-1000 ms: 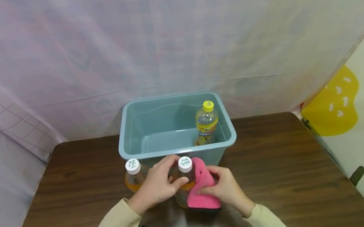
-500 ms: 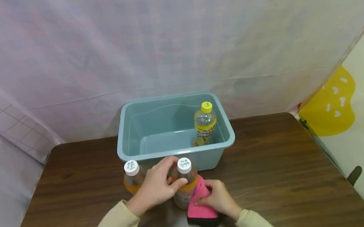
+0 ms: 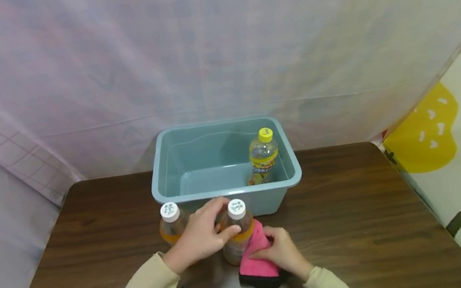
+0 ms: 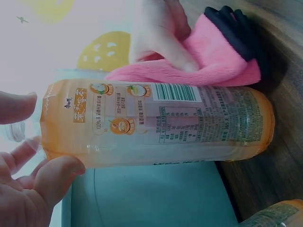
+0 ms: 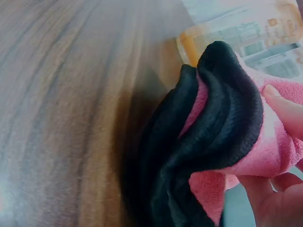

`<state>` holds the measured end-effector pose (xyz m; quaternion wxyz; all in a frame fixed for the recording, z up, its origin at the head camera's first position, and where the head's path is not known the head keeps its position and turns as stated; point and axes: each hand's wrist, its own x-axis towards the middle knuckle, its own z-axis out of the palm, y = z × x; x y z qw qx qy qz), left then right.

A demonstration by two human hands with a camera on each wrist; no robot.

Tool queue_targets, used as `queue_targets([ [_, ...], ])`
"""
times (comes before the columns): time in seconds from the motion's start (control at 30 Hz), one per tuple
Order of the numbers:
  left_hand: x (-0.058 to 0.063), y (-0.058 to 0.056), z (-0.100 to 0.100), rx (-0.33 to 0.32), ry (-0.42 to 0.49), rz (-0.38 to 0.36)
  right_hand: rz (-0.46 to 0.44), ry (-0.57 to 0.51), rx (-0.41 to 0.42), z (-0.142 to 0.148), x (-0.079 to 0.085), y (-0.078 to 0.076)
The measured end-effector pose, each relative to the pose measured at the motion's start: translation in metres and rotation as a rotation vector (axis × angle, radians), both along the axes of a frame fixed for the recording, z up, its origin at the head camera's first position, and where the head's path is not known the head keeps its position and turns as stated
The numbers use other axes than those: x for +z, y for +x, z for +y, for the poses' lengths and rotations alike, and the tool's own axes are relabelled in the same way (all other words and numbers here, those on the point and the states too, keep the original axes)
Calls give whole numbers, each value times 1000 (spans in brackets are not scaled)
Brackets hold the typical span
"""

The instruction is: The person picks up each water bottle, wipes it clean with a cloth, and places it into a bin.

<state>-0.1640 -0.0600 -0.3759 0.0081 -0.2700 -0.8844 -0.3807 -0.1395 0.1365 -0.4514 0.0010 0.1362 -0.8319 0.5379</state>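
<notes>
My left hand (image 3: 200, 237) grips a clear plastic bottle (image 4: 156, 123) near its neck, thumb on one side and fingers round the other. The bottle has a white cap (image 3: 236, 208) with dark writing and an orange label with a barcode. In my right hand (image 3: 283, 252) is a folded pink cloth (image 3: 258, 262) with a black edge, pinched between thumb and fingers and held against the bottle's right side. The right wrist view shows the black edge (image 5: 227, 109) in loose folds. A second white-capped bottle (image 3: 171, 221) stands left of my left hand, partly hidden by it.
Behind both hands stands a blue-grey plastic bin (image 3: 227, 192). Inside it, at the right, leans a yellow-capped bottle (image 3: 262, 156). The dark wooden table (image 3: 353, 210) extends to both sides, and a pale curtain (image 3: 214, 54) hangs behind it.
My right hand has moved the cloth down along the bottle, from near the neck to its lower side. The left hand keeps its grip on the bottle in about the same place.
</notes>
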Motion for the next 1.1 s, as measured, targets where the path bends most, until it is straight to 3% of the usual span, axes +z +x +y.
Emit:
queue_targets([
  [0.3,-1,1,2,-9,18,2,-29,-143,-53,4,21,1],
  [0.47,-1,0,3,-7,33,-17,68,-97,-53,10,25,-2],
  [0.77,0,-1,3,-4,41,-38,200,-33,-29,6,54,-8],
  [1.1,0,1,1,7,14,-23,138,-11,-44,2,53,-7],
])
